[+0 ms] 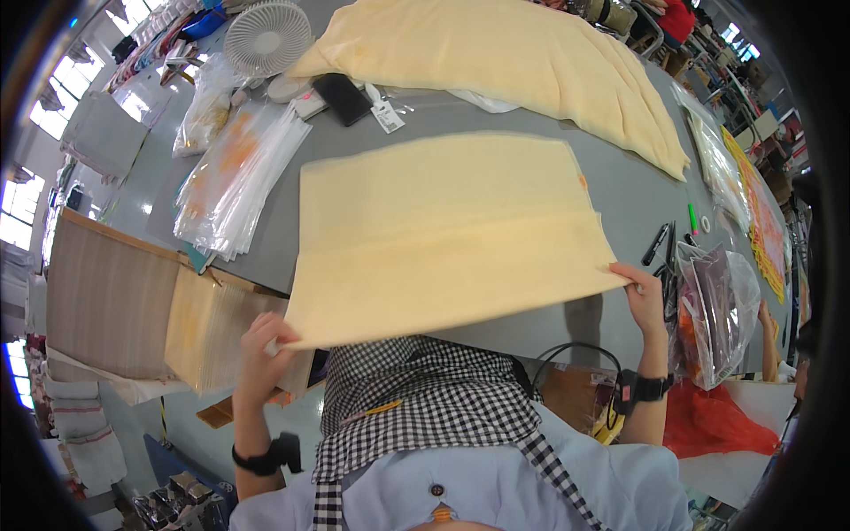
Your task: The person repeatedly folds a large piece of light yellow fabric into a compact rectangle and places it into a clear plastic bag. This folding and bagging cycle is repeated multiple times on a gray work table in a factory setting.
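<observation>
A pale yellow fabric panel (445, 232) spreads across the grey table in front of me, with a crosswise fold line through its middle. My left hand (269, 335) pinches its near left corner just past the table's edge. At the near right corner, my right hand (641, 292) grips the cloth between thumb and fingers. The near edge is drawn taut between both hands, above my checked apron (425, 398). Beyond it lies a larger heap of the same yellow cloth (491, 53).
Clear plastic bags (239, 179), a phone (342, 98) and a white fan (267, 38) lie at the far left. Black scissors (669, 265), a marker (656, 244) and a filled plastic bag (714, 312) sit on the right. Stacked cloth (206, 332) stands left. Another person's hand (767, 318) shows at far right.
</observation>
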The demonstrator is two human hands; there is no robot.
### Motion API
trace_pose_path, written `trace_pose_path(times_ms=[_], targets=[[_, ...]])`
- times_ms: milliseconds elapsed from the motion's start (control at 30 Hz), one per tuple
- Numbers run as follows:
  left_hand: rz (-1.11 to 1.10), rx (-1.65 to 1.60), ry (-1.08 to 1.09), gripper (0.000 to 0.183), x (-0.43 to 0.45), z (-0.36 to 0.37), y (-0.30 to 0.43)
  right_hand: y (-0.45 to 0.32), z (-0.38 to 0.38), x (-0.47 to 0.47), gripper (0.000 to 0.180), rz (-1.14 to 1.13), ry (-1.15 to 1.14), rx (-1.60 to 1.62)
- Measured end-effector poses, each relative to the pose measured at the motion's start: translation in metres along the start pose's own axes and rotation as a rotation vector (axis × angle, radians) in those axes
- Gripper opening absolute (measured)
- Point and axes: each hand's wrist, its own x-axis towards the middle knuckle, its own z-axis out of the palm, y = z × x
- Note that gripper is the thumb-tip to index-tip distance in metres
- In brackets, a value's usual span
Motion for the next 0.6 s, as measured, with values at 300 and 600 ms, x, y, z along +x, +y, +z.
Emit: trace_pose_path(times_ms=[300,600], targets=[[-0.228,-0.081,0.525,0.029,0.1,0.012,-0.032,0.006,0.061,0.095,0.031,0.051,0.525,-0.019],[-0.14,0.674,0.534,0.024,0.165,0.05,-0.053,0.035,0.086,0.132,0.038,-0.118,0.483,-0.5]])
